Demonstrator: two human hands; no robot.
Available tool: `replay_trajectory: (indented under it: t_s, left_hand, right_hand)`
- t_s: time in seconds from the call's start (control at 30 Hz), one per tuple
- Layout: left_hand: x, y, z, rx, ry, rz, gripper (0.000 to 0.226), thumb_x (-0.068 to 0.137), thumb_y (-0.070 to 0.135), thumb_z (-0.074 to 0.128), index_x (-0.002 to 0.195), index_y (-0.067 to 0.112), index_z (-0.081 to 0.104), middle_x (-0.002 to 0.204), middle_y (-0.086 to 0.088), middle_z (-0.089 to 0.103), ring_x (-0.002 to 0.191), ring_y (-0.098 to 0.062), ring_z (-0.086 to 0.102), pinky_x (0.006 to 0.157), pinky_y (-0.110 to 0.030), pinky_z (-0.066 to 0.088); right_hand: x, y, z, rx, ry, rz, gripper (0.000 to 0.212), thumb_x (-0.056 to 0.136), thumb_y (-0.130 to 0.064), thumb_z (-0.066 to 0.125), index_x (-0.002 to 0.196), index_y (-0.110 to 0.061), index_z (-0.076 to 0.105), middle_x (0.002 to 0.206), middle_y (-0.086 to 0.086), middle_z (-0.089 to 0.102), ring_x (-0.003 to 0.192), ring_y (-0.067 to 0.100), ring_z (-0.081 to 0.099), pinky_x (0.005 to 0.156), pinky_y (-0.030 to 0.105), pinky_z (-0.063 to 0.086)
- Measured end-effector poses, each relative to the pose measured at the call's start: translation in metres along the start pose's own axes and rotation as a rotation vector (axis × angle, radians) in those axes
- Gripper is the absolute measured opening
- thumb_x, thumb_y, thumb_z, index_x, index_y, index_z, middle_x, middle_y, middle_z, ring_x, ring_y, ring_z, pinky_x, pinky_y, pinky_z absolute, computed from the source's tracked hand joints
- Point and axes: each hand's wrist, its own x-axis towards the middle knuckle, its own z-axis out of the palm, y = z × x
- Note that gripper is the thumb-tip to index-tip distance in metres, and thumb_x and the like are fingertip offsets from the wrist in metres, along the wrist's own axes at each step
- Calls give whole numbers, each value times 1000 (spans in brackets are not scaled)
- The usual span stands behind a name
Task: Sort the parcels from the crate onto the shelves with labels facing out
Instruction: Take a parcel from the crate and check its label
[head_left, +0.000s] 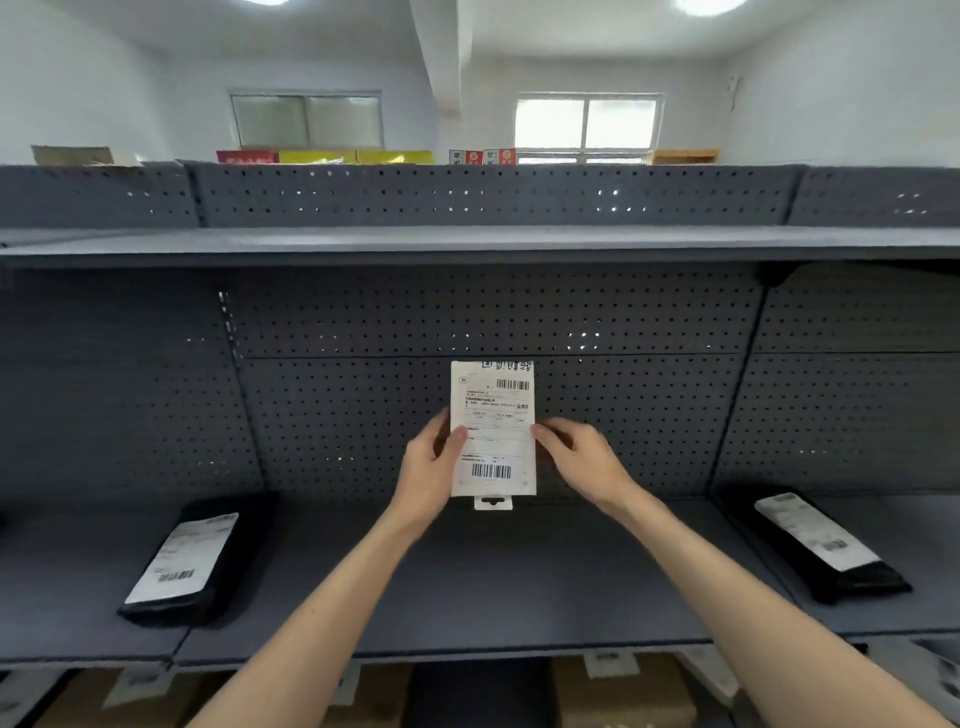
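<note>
right now i have a flat white rectangular parcel with a printed shipping label stood on end at the back of the dark grey metal middle shelf, and both my hands are on it. my left hand wraps the parcel's left edge, thumb laid across the label face and the other fingers hidden behind, so it is closed on the parcel. my right hand touches the right edge with its fingertips; i would call that a light steadying pinch, though the fingers behind the parcel are out of sight.

the parcel's long axis runs straight up and down, its label turned toward me, barcodes readable, and a small white hang tab points down at the shelf surface. whether the tab already touches the shelf i cannot tell. behind it stands the grey perforated back panel, very close, and i can't see if the parcel leans on it yet.

that is what the next move turns on, i think: the parcel is upright and directly ahead of both hands, centred between them, neither hand clearly nearer. to let go, i judge it must rest back against the panel, or it may tip forward onto its label.

to either side lie two black soft mailers with white labels, one at the left and one at the right, both flat and well apart from my parcel. the crate is not in view.
</note>
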Motion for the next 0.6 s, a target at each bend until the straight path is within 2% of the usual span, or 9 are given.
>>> replay_trajectory:
  t_s: [0.1,0.17,0.27,0.37,0.5,0.53,0.6]
  left_hand:
    - [11,3,23,-38,-71,-18,30,105,19,49,133,30,55,119,17,69,104,1,68,82,-17,56]
    - [18,5,48,-54,-142,-25,29,105,19,49,132,30,55,116,19,69,101,4,68,78,-14,54]
    - [25,7,97,-80,-282,-22,24,106,19,49,125,30,57,111,20,68,96,7,68,74,-11,53]
    - [25,10,159,-108,-416,-13,22,106,18,48,119,31,61,110,18,71,96,5,69,75,-11,53]
    - [9,18,249,-162,-579,-4,21,105,16,50,119,21,65,113,9,74,98,1,70,77,-13,53]
    - [4,21,273,-167,-624,-1,22,105,15,50,120,20,65,113,9,74,99,1,70,78,-13,53]
    - [-6,27,322,-176,-714,3,24,105,16,50,123,20,64,113,11,74,102,-1,69,82,-15,54]
  right_hand:
    - [-4,13,-36,-150,98,68,30,99,-36,52,118,-20,68,111,-10,68,104,8,61,87,23,46]
    - [-13,25,-65,-311,140,126,26,99,-37,51,112,-23,69,102,-7,70,96,14,63,85,33,51]
    - [-38,48,-113,-581,171,249,26,99,-37,49,103,-18,66,95,0,67,91,22,63,73,33,48]
    - [-72,75,-164,-747,219,390,32,99,-40,47,98,-13,63,103,6,64,97,28,61,76,36,49]
    - [-129,106,-232,-930,255,577,38,101,-42,41,102,-11,63,112,9,63,107,29,58,83,37,47]
    - [-143,111,-249,-951,276,613,38,101,-42,41,101,-11,64,109,9,63,106,29,58,83,38,47]
    - [-171,120,-285,-977,319,677,37,101,-41,41,85,-13,60,97,8,63,100,30,60,75,36,45]
